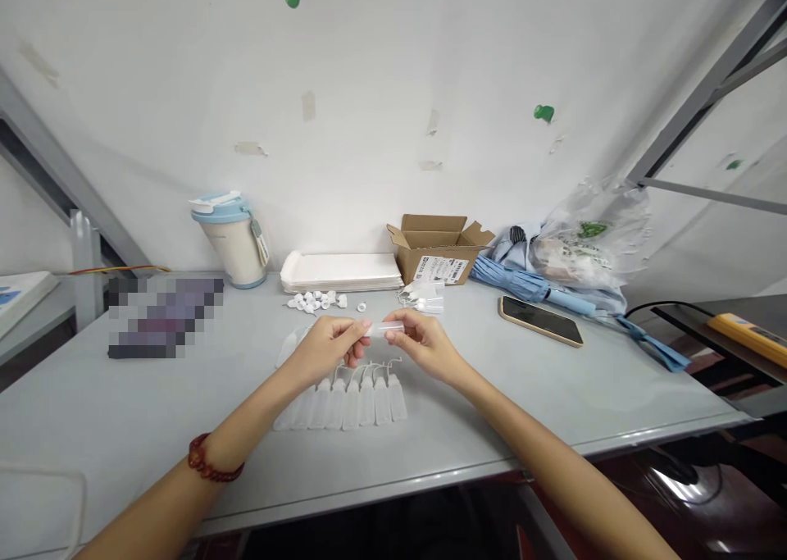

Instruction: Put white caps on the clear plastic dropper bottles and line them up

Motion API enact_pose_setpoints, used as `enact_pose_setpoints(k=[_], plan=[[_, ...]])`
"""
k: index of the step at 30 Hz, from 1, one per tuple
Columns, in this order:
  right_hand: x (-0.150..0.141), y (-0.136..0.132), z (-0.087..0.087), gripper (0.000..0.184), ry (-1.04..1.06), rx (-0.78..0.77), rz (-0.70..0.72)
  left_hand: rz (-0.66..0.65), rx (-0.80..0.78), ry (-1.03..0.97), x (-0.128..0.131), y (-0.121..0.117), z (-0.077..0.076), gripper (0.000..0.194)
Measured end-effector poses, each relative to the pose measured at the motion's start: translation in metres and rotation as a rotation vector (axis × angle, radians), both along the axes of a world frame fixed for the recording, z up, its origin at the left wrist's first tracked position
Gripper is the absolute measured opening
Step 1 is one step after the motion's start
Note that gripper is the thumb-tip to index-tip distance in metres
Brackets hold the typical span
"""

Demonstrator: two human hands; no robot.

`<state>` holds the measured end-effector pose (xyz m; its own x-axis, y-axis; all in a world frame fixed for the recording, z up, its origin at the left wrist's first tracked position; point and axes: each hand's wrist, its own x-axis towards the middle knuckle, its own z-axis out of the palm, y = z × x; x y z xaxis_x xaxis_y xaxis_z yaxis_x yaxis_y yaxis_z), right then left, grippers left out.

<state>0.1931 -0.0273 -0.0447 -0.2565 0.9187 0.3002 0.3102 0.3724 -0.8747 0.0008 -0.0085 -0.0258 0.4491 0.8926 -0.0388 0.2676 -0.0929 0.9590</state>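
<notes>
A small translucent plastic bottle [386, 328] lies sideways between my two hands, above the grey table. My left hand [329, 348] is closed around its left end, thumb on top. At the other end, the thumb and fingers of my right hand [430, 347] pinch the bottle. Just below the hands, several similar bottles [350, 402] lie side by side in a row, thin strings or tubes at their tops. White caps [316, 301] form a loose pile beyond my left hand, with one single cap [361, 307] apart. More clear pieces [430, 304] lie behind my right hand.
At the back stand a cream tumbler [230, 248], a stack of white trays [344, 271] and an open cardboard box [439, 248]. To the right lie a phone [541, 320], a folded blue umbrella [522, 281] and a plastic bag [593, 240]. A blurred-out item [166, 318] is at left.
</notes>
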Motion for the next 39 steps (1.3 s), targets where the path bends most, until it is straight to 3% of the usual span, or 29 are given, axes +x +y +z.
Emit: enact_pose_setpoints(k=[6,13,22,27,31,36,39], plan=[[0.002,-0.001,0.003,0.03,-0.03,0.022,-0.028,-0.034,0.12,-0.002,0.001,-0.005,0.003,0.031],[0.003,0.001,0.002,0.032,0.009,-0.018,-0.026,0.036,0.332,0.056,0.003,-0.006,-0.003,0.018],[0.001,-0.002,0.004,0.032,0.024,-0.001,0.009,-0.076,0.092,0.045,0.002,-0.004,0.002,0.039],[-0.001,-0.001,-0.001,0.03,0.082,-0.069,0.004,-0.043,0.104,0.07,0.003,-0.008,0.002,0.036],[-0.002,0.002,-0.004,0.03,0.145,-0.162,-0.01,-0.017,0.238,0.162,0.005,-0.011,0.0,0.034],[-0.003,0.006,-0.005,0.036,0.245,-0.341,0.015,-0.037,0.584,0.338,0.005,-0.007,-0.007,0.034],[-0.004,0.007,-0.004,0.038,0.261,-0.397,0.008,-0.039,0.666,0.376,0.005,-0.005,-0.011,0.035]])
